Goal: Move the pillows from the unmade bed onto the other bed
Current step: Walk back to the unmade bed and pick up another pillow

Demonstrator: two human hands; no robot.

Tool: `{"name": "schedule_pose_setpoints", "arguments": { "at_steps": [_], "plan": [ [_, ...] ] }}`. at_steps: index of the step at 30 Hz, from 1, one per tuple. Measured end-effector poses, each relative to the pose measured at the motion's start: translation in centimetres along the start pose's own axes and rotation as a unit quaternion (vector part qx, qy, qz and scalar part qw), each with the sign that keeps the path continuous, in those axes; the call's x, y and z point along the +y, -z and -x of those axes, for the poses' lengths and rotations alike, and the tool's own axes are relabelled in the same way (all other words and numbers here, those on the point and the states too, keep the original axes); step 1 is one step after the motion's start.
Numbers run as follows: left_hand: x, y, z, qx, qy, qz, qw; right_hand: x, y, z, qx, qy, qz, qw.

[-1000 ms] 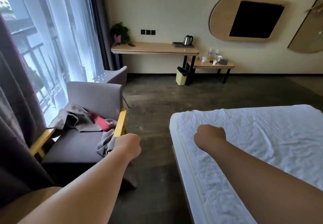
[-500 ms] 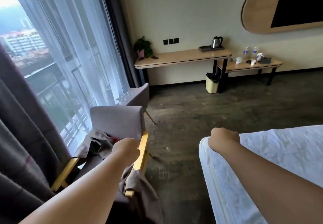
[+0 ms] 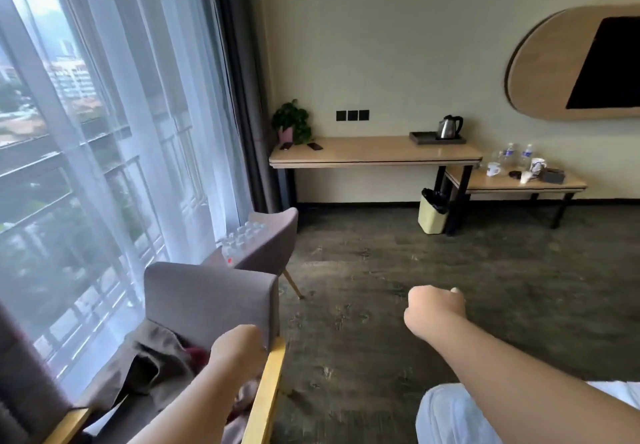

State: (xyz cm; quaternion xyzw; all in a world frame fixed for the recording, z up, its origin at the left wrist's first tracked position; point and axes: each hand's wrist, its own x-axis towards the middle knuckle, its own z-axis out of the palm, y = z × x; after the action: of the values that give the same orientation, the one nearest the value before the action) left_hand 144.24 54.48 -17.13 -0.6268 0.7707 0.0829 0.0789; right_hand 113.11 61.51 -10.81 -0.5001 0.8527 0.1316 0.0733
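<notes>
No pillow is in view. Only a white corner of a bed (image 3: pixel 446 416) shows at the bottom right, under my right forearm. My left hand (image 3: pixel 237 348) is held out in front of me with its fingers curled into a fist, holding nothing, in front of the armchair's back. My right hand (image 3: pixel 434 308) is also a fist with nothing in it, stretched out above the dark floor.
A grey armchair (image 3: pixel 207 298) with yellow wooden arms holds crumpled clothes at the lower left. Behind it stands a second grey chair (image 3: pixel 273 246) with several water bottles. Sheer curtains cover the window. A desk (image 3: pixel 374 154) with kettle, low table and bin line the far wall.
The view has swung up and to the left, so the bed has almost left the frame and the window fills the left side. Both fists stay held out.
</notes>
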Motion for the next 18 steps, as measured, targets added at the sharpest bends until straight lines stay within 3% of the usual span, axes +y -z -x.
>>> {"name": "schedule_pose_setpoints", "arguments": {
  "at_steps": [6,13,18],
  "plan": [
    [1.0,5.3,-15.5,-0.005,0.006,0.072,0.997,-3.7,7.1,-12.8,0.023,-0.05,-0.029,0.998],
    [6.6,10.4,-30.8,0.001,-0.036,0.086,0.996,-3.7,9.8,-25.5,0.023,-0.067,-0.047,0.996],
    [11.9,14.6,-42.0,0.027,-0.059,-0.006,0.998,-1.7,11.7,-37.8,0.025,-0.086,-0.078,0.993]
  ]
}}
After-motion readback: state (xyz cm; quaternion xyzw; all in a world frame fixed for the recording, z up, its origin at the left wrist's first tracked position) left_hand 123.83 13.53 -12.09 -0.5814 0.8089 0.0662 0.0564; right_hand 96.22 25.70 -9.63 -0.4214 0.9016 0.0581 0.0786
